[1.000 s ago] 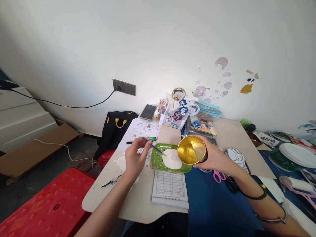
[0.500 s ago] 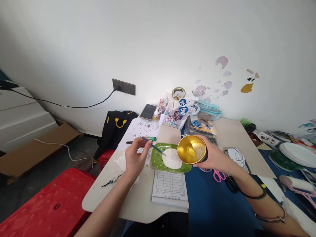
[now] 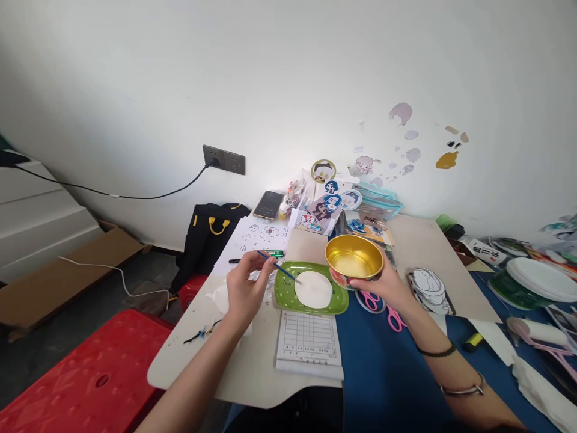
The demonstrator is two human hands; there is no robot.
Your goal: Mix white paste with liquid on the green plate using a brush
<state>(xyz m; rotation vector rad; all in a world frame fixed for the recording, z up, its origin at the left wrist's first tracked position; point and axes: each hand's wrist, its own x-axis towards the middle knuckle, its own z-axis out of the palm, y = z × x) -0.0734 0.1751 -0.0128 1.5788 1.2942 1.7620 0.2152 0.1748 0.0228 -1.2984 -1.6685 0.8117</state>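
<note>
My left hand (image 3: pixel 246 290) pinches a thin blue brush (image 3: pixel 278 267) whose tip rests at the left edge of a white puddle (image 3: pixel 313 289) in a green rectangular dish (image 3: pixel 285 288). My right hand (image 3: pixel 383 282) grips a round tin (image 3: pixel 354 258), gold inside, by its lower side; the tin is held nearly upright just right of the dish, above pink scissors (image 3: pixel 388 308). A ruled notepad (image 3: pixel 309 343) lies in front of the dish.
Sticker sheets (image 3: pixel 264 234), a phone (image 3: pixel 268 204) and cartoon cut-outs (image 3: pixel 327 204) crowd the back of the table (image 3: pixel 252 373). A blue mat (image 3: pixel 383 373) covers the right part. White plates (image 3: pixel 536 279) sit far right. A red stool (image 3: pixel 85 373) and black bag (image 3: pixel 211 231) stand left.
My right hand has turned the gold tin from tilted toward me to nearly upright and moved it slightly right and away. The left hand with the brush has stayed put.
</note>
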